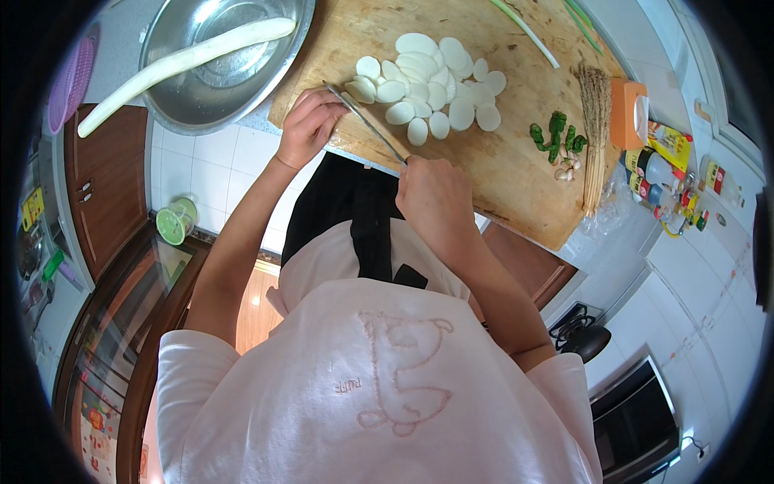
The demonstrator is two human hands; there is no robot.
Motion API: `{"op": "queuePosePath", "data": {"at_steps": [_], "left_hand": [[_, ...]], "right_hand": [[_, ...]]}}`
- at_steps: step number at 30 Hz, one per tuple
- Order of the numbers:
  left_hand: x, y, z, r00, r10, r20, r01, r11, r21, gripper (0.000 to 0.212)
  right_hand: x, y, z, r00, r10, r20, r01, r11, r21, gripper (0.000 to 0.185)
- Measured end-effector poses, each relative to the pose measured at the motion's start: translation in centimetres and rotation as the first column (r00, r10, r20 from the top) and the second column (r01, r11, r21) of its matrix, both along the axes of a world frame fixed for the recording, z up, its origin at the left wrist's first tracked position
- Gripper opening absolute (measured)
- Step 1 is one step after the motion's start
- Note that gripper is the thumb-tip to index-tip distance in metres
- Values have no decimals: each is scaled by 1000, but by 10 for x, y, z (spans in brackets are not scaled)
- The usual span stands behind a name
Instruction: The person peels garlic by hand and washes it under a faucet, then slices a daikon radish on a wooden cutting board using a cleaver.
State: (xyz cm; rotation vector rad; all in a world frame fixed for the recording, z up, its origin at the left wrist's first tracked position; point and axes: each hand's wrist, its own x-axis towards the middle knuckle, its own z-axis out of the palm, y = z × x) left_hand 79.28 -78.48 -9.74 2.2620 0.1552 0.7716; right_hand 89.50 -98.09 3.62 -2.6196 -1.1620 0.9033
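Note:
My right hand grips the handle of a kitchen knife, whose blade slants across the near left part of a wooden cutting board. At the far end of the blade, my left hand rests with curled fingers by the board's edge; whether anything is under them is hidden. Just beyond the blade spreads a loose pile of thin, oval white root vegetable slices. One slice or end piece lies close against the knife.
A long peeled white root lies across a steel basin at left. On the board's right are green peppers, garlic cloves, a bristle brush and a scallion. Bottles and an orange tissue box stand beyond.

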Motion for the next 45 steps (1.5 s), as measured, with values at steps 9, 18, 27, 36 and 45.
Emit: {"op": "queuePosePath", "data": {"at_steps": [9, 18, 27, 36, 45], "left_hand": [[1, 1, -5, 1000, 5, -9, -6, 1000, -23, 13], [3, -4, 2, 988, 80, -136, -108, 971, -212, 29], [19, -17, 22, 912, 106, -397, -225, 937, -267, 72], [47, -31, 34, 773, 1, -634, -137, 977, -166, 97], [74, -22, 58, 567, 20, -824, -48, 999, -9, 112]], "right_hand": [[4, 6, -26, 994, -57, -90, 57, 998, -4, 7], [8, -18, -25, 995, -85, -43, 91, 982, 164, 13], [15, -46, -2, 986, -144, 80, 124, 968, 220, 16], [15, -104, -32, 446, -611, -654, 851, 515, 98, 33], [-29, -137, -73, -104, -554, -826, 993, -19, -112, 34]]}}
